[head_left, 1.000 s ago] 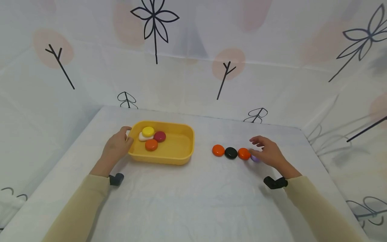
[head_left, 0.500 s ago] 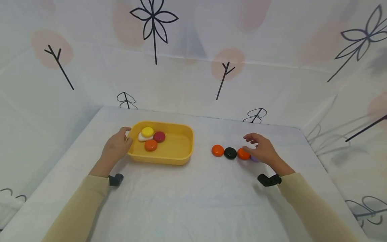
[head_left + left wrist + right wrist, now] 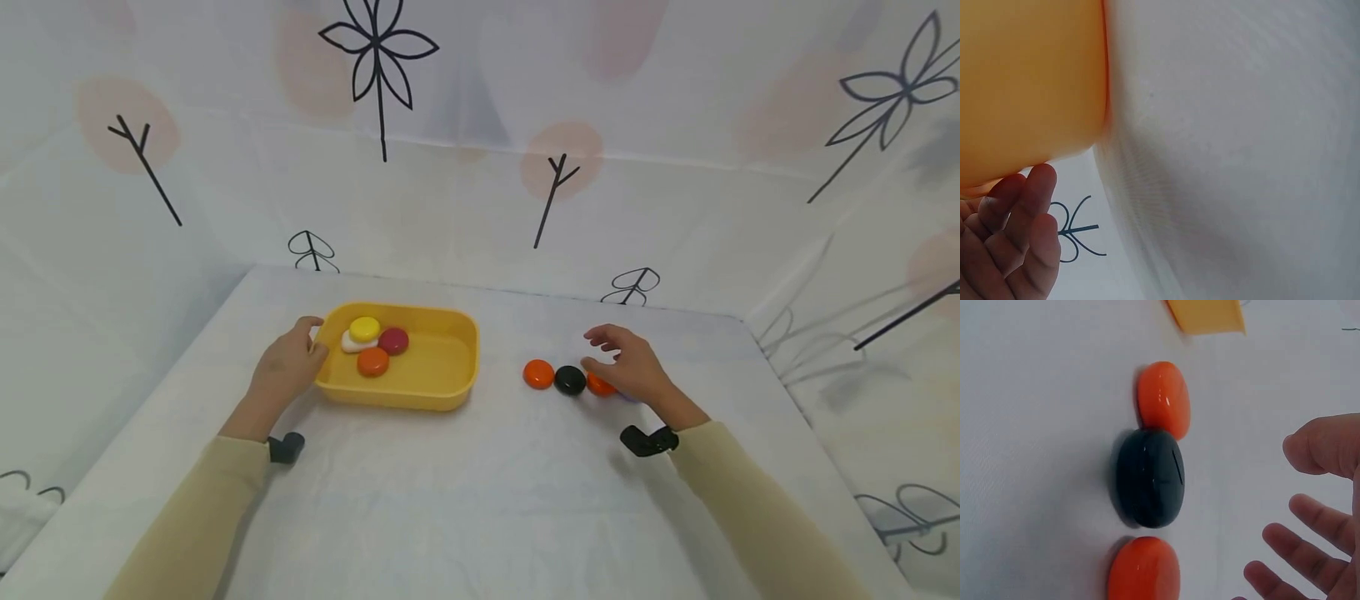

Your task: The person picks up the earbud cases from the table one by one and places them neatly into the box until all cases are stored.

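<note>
Presently, right hand (image 3: 628,367) obstructs view

Right of centre, its fingers stand apart, unloaded, partly hiding a glossy orange disc (image 3: 599,386) and purple disc (image 3: 628,398) beside a glossy black disc (image 3: 570,381). Centre-left, left hand (image 3: 288,360) grips the yellow rectangular plastic tray (image 3: 442,354); rounded multicoloured pieces (image 3: 393,341) occupy its left part.

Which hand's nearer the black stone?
Right: the right hand is just right of the black stone, not touching; the left hand is at the left end of the yellow tray.

It looks booth-like, with flower-printed cloth walls (image 3: 450,212) round a table (image 3: 450,500).
</note>
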`<state>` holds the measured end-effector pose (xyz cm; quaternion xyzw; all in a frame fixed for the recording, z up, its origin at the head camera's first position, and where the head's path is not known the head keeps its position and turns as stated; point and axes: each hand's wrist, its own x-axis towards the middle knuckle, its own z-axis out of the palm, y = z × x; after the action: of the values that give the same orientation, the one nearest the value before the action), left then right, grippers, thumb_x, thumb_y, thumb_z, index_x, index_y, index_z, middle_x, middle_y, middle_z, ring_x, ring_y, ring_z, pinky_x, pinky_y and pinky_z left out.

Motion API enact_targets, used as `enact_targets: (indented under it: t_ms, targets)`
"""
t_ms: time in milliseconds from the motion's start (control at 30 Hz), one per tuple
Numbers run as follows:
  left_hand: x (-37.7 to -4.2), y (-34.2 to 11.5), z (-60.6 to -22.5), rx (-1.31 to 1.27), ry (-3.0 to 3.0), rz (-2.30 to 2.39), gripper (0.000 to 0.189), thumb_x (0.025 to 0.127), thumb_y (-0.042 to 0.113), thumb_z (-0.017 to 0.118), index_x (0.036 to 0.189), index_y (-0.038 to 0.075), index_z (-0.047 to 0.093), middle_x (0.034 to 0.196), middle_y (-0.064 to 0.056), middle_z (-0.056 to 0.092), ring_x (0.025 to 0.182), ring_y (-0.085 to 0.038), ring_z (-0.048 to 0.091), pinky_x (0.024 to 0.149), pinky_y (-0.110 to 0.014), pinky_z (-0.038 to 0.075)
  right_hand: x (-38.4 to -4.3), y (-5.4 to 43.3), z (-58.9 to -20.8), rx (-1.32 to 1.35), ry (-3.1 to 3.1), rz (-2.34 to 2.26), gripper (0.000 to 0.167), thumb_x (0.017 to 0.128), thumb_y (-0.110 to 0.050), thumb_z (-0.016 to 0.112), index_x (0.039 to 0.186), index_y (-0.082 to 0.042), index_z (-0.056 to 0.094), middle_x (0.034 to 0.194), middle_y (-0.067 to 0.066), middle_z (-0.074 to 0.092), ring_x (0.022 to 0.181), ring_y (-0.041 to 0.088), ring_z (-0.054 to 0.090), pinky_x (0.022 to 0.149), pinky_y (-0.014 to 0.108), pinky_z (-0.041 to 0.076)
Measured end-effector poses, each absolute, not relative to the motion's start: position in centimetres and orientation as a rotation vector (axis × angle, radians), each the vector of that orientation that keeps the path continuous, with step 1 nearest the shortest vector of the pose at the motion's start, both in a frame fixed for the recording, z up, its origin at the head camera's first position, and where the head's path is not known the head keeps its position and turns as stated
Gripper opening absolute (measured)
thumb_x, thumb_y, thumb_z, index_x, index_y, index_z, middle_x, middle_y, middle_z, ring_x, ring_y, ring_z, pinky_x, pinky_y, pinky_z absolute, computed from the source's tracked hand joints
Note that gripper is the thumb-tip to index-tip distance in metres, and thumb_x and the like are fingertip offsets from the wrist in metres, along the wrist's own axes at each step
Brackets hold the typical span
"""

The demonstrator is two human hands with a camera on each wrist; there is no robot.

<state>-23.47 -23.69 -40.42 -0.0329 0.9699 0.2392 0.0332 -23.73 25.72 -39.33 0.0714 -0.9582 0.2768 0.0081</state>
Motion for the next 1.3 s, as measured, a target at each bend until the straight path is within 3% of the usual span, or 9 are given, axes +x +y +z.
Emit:
enact_targets:
  t_ms: [1300]
  targets:
    - [-23.7,-23.7,-40.7,-0.129,2.974,0.724,0.056,0.094,0.026,0.038,0.146,0.007,0.029,0.097,-0.014,0.052,0.070,-0.023,0.050,0.057,-0.028,0.042,-24.5,20.0,-39.0,0.429,-2.900,1.130,0.042,0.087,-0.021,0.068,0.125,-0.008,0.056,0.124,0.016,0.058,0.112,0.033,0.057,0.096,0.048,0.047]
